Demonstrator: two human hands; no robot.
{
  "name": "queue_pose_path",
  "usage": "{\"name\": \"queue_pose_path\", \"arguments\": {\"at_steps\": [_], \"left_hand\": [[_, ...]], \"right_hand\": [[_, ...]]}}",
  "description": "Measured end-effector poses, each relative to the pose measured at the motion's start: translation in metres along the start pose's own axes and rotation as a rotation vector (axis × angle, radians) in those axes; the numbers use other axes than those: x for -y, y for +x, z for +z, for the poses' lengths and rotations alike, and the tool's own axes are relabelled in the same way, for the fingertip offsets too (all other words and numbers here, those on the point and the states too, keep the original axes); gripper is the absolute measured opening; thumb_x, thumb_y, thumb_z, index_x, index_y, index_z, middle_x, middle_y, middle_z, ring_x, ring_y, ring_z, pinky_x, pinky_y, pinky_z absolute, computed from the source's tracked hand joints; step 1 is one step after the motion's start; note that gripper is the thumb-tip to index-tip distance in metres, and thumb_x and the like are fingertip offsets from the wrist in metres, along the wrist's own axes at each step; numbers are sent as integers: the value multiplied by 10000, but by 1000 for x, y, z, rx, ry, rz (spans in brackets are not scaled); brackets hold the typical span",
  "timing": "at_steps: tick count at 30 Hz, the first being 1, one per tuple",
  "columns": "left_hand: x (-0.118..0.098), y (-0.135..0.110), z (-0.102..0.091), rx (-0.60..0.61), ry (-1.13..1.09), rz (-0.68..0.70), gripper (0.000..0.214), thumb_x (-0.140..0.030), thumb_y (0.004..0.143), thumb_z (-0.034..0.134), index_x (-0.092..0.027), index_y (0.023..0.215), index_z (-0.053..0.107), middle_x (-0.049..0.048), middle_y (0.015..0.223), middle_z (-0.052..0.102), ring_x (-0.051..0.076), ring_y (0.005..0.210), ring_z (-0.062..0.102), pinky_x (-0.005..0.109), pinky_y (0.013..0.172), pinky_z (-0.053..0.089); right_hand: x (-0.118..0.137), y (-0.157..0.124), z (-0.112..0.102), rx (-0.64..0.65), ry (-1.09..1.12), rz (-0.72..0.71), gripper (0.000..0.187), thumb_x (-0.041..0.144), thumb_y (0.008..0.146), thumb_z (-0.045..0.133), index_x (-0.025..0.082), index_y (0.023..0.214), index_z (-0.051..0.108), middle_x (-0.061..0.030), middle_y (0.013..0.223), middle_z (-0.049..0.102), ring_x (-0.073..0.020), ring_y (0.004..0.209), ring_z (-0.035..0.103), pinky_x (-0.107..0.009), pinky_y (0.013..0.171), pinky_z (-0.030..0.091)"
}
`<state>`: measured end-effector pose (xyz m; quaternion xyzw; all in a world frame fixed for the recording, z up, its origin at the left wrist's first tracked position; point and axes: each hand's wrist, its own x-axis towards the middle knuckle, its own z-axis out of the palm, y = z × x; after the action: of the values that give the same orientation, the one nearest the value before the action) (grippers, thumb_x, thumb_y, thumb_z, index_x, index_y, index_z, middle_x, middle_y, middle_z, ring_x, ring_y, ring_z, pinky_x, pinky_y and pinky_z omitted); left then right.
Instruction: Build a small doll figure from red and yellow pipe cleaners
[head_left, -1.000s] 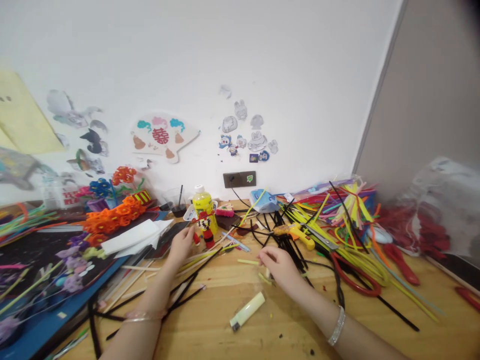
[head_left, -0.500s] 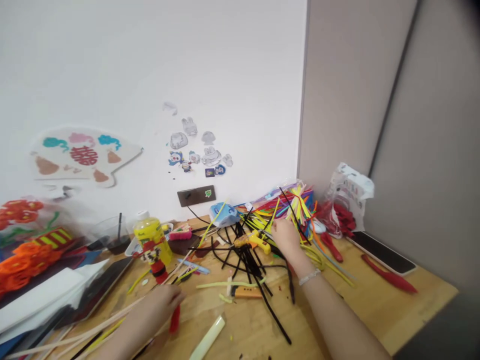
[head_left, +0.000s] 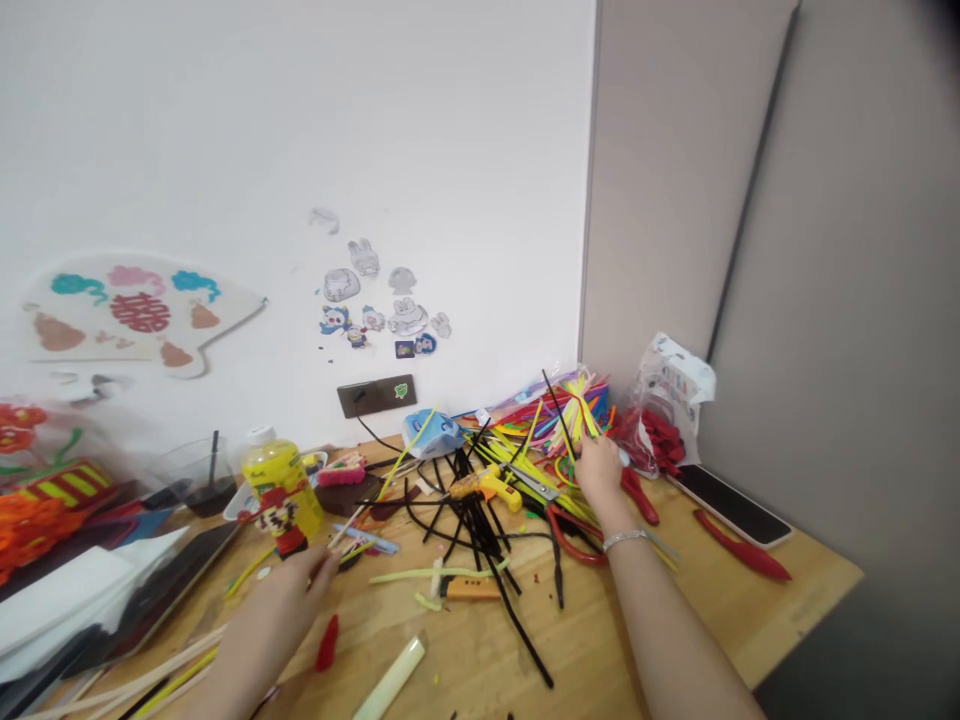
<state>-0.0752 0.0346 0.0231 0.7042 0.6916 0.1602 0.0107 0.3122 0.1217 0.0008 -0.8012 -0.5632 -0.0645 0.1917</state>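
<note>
My left hand hovers over the front left of the table, its fingers curled; what they hold, if anything, is hidden. Just behind it stands a small toy figure with a red hat, its base partly covered by the hand. A short red piece lies apart below the fingers. My right hand reaches into the heap of coloured pipe cleaners, near a yellow bundle; its fingertips are hard to make out. Red-handled scissors lie beside its wrist.
Black pipe cleaners and a yellow glue gun fill the middle. A yellow bottle stands behind the figure. On the right are a phone, a red tool and a plastic bag. A wall closes the back.
The view has turned slightly right. My right hand has moved right along the pipe cleaner heap, and the scissors now show. My left hand has risen a little from beside the red piece.
</note>
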Motion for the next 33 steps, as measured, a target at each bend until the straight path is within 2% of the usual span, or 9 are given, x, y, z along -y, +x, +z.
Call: {"name": "queue_pose_path", "arguments": {"at_steps": [2,6,9,15,18,21,26,33], "left_hand": [[-6,-3,-2,-7,6,-4,379,-430,814,300,-215,669,577,60,666,675,220,646,629,261,557,398],[-11,-7,3,-15,29,35,353,-416,811,310,-220,665,565,52,660,669,215,628,625,258,552,388],[-9,-6,10,11,15,51,351,-412,815,302,-221,656,550,53,655,667,213,629,629,257,550,390],[-8,-6,12,47,16,36,327,-408,813,309,-227,685,550,54,713,680,221,665,640,270,577,402],[-8,-7,11,47,5,32,326,-418,811,310,-231,698,552,52,728,681,224,678,643,275,585,404],[-9,-7,11,58,18,41,332,-405,818,292,-226,691,541,57,709,675,224,674,641,278,589,404],[-13,-7,8,63,42,37,341,-389,824,269,-219,690,532,69,712,672,231,677,637,284,594,403],[-11,-9,8,35,0,46,344,-402,823,284,-220,686,542,65,717,672,226,677,634,273,585,407]], "right_hand": [[2,0,-1,5,28,-117,342,92,811,387,187,1021,640,-133,1091,574,-218,1026,470,-293,828,311],[3,-2,2,138,51,-293,218,112,747,512,188,808,708,-96,892,646,-193,944,510,-239,761,324],[-1,-4,8,202,40,-325,183,123,726,544,195,759,708,-88,829,659,-201,910,512,-254,736,323],[-7,-3,11,242,29,-334,138,232,717,577,230,809,680,-56,918,634,-213,977,468,-278,755,311],[-5,-2,12,247,26,-344,102,202,691,590,215,738,679,-59,902,630,-227,993,459,-287,772,302],[-3,-2,16,228,29,-348,129,170,717,550,182,662,666,-81,886,632,-238,988,460,-306,800,292],[-6,2,21,131,93,-285,201,132,798,444,145,775,643,-141,965,615,-260,1049,428,-333,809,298],[-6,14,8,-101,369,-229,208,208,852,366,157,812,563,-113,932,596,-222,927,482,-318,828,322]]}}
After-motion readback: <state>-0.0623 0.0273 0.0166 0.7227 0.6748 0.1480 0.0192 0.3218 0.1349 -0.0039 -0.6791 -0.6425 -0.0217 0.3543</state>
